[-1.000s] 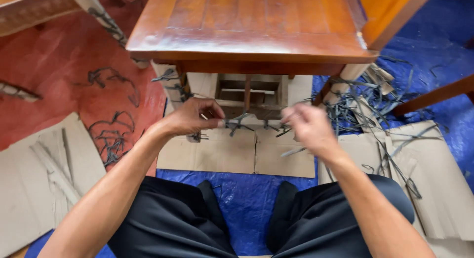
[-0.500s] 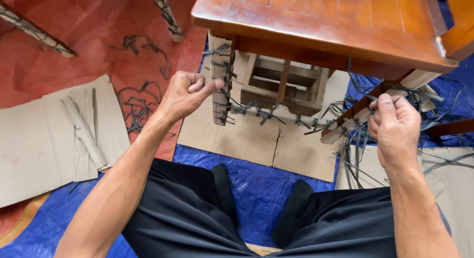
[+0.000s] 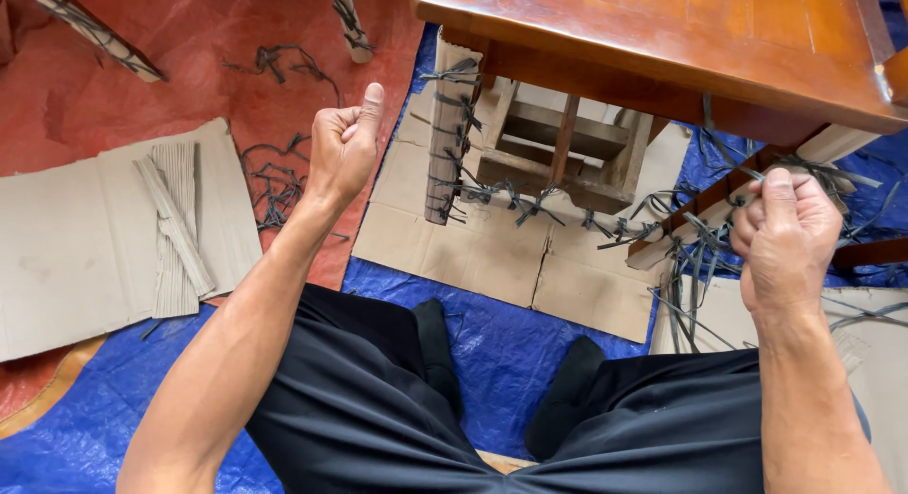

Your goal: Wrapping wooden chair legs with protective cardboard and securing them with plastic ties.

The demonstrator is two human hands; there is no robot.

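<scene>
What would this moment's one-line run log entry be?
left hand: fisted, raised, contents unclear | right hand: gripping dark straps | wooden table: leg cardboard-wrapped, tied

Table top (image 3: pixel 681 31): glossy reddish-brown. Tarp (image 3: pixel 492 343): blue. Floor (image 3: pixel 189 87): red. Straps (image 3: pixel 530 206): dark grey. Cardboard (image 3: pixel 85 239): tan. Trousers (image 3: pixel 378 418): black.

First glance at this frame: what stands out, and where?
The two clenched fists: the left hand raised, thumb up, left of centre, and the right hand at the right edge, closed on dark straps. Between them, under the glossy wooden table at top, cardboard-wrapped legs are laced with knotted dark strapping. Below, blue tarp against red floor.
</scene>
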